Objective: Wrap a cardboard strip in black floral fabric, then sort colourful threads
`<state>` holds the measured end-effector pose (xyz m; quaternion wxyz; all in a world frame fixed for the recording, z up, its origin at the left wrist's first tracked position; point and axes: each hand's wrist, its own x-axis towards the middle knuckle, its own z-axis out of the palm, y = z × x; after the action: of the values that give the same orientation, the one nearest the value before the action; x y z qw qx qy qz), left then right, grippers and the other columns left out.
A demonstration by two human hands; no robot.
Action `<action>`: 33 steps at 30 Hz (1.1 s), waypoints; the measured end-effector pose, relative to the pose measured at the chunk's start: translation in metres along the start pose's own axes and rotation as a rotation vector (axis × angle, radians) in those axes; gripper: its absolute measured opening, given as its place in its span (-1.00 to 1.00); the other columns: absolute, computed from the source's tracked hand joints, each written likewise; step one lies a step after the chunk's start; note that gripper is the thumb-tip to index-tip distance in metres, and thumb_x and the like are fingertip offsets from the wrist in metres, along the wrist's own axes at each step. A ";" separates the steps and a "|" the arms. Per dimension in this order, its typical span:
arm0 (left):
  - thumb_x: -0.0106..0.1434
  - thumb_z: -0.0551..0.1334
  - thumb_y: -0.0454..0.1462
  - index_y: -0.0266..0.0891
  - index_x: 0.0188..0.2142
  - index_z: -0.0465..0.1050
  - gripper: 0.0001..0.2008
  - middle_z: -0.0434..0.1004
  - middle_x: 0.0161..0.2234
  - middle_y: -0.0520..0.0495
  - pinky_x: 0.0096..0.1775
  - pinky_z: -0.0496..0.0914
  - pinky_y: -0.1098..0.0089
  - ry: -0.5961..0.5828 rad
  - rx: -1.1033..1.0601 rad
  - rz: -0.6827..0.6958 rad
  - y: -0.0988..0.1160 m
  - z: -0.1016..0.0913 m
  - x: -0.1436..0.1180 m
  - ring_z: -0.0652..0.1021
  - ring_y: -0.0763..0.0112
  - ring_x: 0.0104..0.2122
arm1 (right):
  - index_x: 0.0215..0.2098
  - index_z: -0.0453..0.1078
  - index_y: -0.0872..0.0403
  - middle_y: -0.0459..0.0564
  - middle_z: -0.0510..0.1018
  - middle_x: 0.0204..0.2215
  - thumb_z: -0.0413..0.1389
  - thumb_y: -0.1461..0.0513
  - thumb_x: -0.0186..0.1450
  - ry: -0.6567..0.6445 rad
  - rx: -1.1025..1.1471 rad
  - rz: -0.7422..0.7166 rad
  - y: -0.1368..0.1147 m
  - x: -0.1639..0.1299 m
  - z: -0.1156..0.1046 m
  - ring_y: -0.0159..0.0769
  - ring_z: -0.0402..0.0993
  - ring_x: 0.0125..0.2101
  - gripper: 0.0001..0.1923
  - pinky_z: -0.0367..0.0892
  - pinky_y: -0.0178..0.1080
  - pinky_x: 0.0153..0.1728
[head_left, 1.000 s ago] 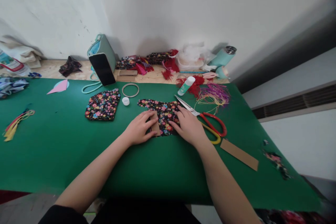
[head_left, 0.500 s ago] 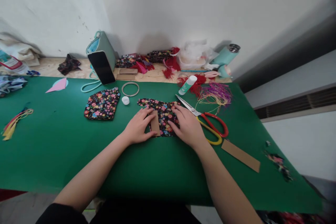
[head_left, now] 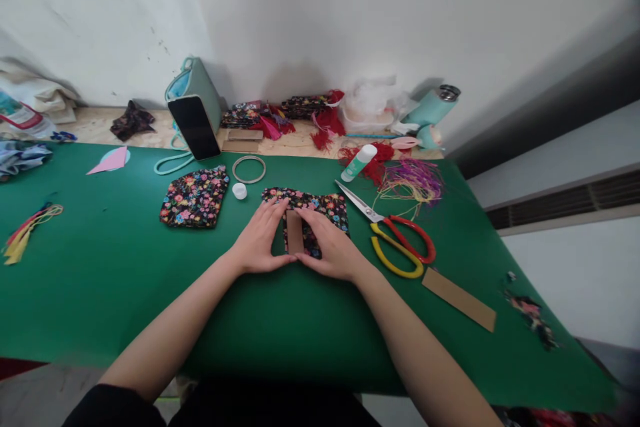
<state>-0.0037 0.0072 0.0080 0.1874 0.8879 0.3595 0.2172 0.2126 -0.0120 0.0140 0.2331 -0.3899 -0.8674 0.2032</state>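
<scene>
A piece of black floral fabric (head_left: 333,205) lies flat on the green table mat (head_left: 300,333), with a narrow brown cardboard strip (head_left: 295,233) upright across its left part. My left hand (head_left: 257,237) rests at the strip's left side, fingers stretched out over the fabric and thumb at the strip's bottom end. From the other side, my right hand (head_left: 333,247) spans the strip, with fingertips near its top end and thumb near its bottom. Both hands are open, fingers and thumbs apart. My right hand covers some of the fabric.
Scissors (head_left: 395,230) lie open to the right, beside a longer cardboard strip (head_left: 459,299). A glue stick (head_left: 360,162) and coloured threads (head_left: 413,180) are behind. Left are a floral fabric piece (head_left: 195,199), a white cap (head_left: 239,191), a ring (head_left: 249,169) and a phone (head_left: 194,127).
My right hand has moved left, from the right part of the fabric to the cardboard strip. My left hand has shifted slightly left, its fingers straighter.
</scene>
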 end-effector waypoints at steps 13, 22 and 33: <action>0.04 0.33 0.03 -0.25 0.32 -0.58 0.21 0.10 0.26 -0.39 0.24 -0.07 -0.18 -0.001 0.008 -0.004 -0.003 0.003 0.001 0.07 -0.08 0.29 | 0.35 -0.25 0.13 0.32 0.10 0.28 0.11 0.14 0.26 -0.057 0.007 0.057 0.005 -0.002 0.006 0.02 -0.01 0.30 -0.16 0.07 0.14 0.23; 0.04 0.32 0.04 -0.21 0.32 -0.58 0.19 0.11 0.26 -0.36 0.25 -0.08 -0.18 -0.017 0.023 -0.023 -0.002 0.003 0.001 0.08 -0.07 0.29 | 0.36 -0.29 0.12 0.33 0.09 0.28 0.09 0.11 0.28 -0.072 -0.037 0.047 0.005 -0.002 0.007 0.04 -0.04 0.30 -0.15 0.06 0.15 0.23; 0.01 0.34 0.02 -0.22 0.32 -0.51 0.18 0.13 0.24 -0.36 0.24 -0.07 -0.18 0.020 0.003 -0.019 -0.002 0.003 0.001 0.13 -0.08 0.27 | 0.36 -0.23 0.17 0.34 0.08 0.29 0.08 0.08 0.29 -0.092 -0.066 0.045 0.004 -0.001 0.006 0.04 -0.08 0.32 -0.17 0.04 0.16 0.24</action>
<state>-0.0024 0.0086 0.0045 0.1847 0.8824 0.3703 0.2237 0.2126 -0.0112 0.0070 0.1753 -0.4073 -0.8743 0.1973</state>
